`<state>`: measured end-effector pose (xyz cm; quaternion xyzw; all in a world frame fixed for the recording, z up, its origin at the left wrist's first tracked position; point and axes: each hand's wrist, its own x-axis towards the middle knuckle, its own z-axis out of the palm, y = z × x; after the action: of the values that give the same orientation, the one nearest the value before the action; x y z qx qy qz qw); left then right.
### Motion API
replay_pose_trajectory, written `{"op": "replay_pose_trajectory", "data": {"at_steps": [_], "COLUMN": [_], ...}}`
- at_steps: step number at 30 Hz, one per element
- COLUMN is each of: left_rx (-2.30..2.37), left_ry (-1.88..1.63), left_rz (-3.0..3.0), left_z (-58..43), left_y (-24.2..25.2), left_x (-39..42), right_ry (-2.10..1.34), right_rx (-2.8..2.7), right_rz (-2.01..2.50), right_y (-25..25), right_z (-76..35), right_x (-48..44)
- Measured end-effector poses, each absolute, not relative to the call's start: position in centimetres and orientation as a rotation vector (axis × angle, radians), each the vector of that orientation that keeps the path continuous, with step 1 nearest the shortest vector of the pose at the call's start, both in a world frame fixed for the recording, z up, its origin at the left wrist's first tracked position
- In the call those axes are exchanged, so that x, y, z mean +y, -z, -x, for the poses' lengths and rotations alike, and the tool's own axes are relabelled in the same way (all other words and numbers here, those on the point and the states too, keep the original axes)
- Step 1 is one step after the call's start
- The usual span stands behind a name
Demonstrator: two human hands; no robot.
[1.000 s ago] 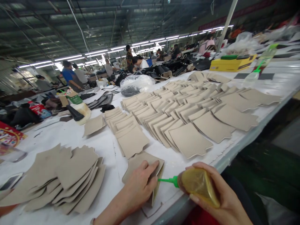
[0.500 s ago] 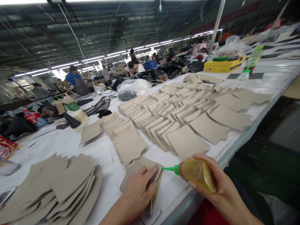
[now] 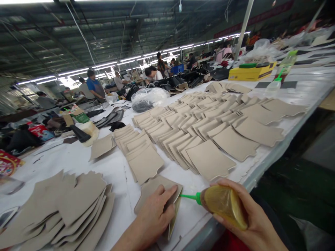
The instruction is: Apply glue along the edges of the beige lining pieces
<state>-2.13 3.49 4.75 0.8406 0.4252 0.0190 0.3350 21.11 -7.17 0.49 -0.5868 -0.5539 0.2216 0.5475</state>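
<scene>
My right hand (image 3: 252, 216) is wrapped round a squeeze bottle (image 3: 223, 205) of amber liquid, tipped on its side. Its thin green nozzle (image 3: 190, 197) points left and meets the edge of a beige leather-like piece (image 3: 150, 188). My left hand (image 3: 157, 212) holds this piece against the table, index finger stretched along its corner and the other fingers bent. A yellowish strip shows along the piece's right edge. Beyond my hands lie overlapping rows of similar beige pieces (image 3: 210, 158). A loose pile of larger beige pieces (image 3: 81, 198) lies to the left.
The white-covered table (image 3: 120, 212) has its edge (image 3: 269, 165) running along my right. At the back right stand a yellow box (image 3: 248, 73), a small green-tipped bottle (image 3: 274, 83) and a larger clear bottle (image 3: 288, 64). A plastic bag (image 3: 150, 97) lies behind the rows. Co-workers stand farther off.
My right hand and the bottle have shifted slightly right and down, and the nozzle tip sits a little lower along the edge. My left hand stays almost still. Background co-workers have moved.
</scene>
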Motion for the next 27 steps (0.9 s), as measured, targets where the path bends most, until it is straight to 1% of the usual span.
{"op": "replay_pose_trajectory", "data": {"at_steps": [3,9,11,14,16,20,27], "left_rx": [1.093,1.099,1.096,1.105,1.109,1.099,1.122], "left_ry": [-0.077,-0.094,-0.099,-0.095,-0.092,-0.104,-0.135], "left_rz": [-2.186,-2.166,-2.168,-2.178,-2.181,-2.176,-2.174], "left_z": [2.2,2.3,2.3,2.3,2.3,2.3,2.3], "left_y": [-4.6,-4.5,-4.5,-4.7,-4.8,-4.7,-4.7], "left_x": [3.5,3.5,3.5,3.4,3.3,3.3,3.1], "right_ry": [-0.628,-0.623,-0.721,-0.863,-0.839,-0.74,-1.138], "right_rx": [-1.203,-1.253,-1.276,-1.151,-1.069,-1.078,-0.828], "right_rz": [1.376,1.364,1.318,1.27,1.31,1.386,1.198], "right_y": [-0.8,-0.3,0.0,-0.1,-0.4,-0.8,-0.9], "right_z": [-20.4,-21.0,-20.7,-19.9,-19.6,-19.6,-19.1], "right_x": [-7.4,-7.0,-7.3,-7.9,-7.9,-7.9,-8.8]}}
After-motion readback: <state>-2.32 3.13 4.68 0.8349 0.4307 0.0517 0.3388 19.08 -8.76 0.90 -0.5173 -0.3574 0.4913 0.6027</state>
